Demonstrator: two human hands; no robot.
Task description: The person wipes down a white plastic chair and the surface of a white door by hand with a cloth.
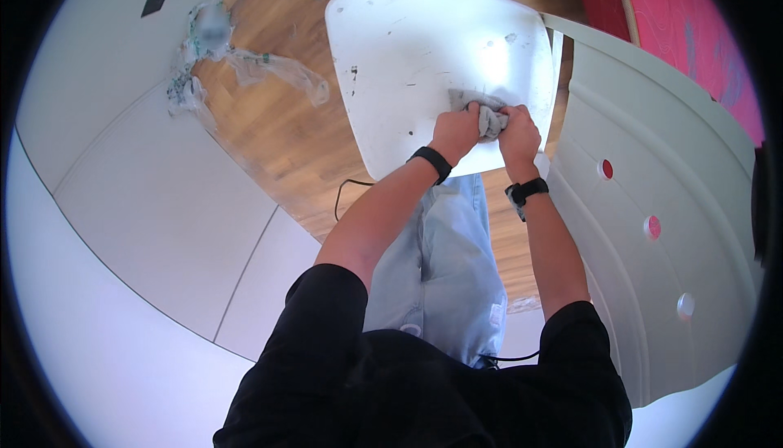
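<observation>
Both of my hands grip a bunched grey cloth (492,123) over the near right part of a white tabletop (416,81), which looks like that of a small table or stool. My left hand (456,133) holds the cloth's left side, and my right hand (520,136) holds its right side. Part of the cloth spreads flat beyond my knuckles on the white surface. Dark marks and scuffs dot this surface. A black band is on each wrist.
Clear plastic wrapping (275,72) lies on the wood-look floor (275,130) at left, beside white panels (177,203). A pale headboard-like panel (648,160) with round knobs stands at right, near a pink patterned surface (679,14). A black cable (345,185) runs near my legs.
</observation>
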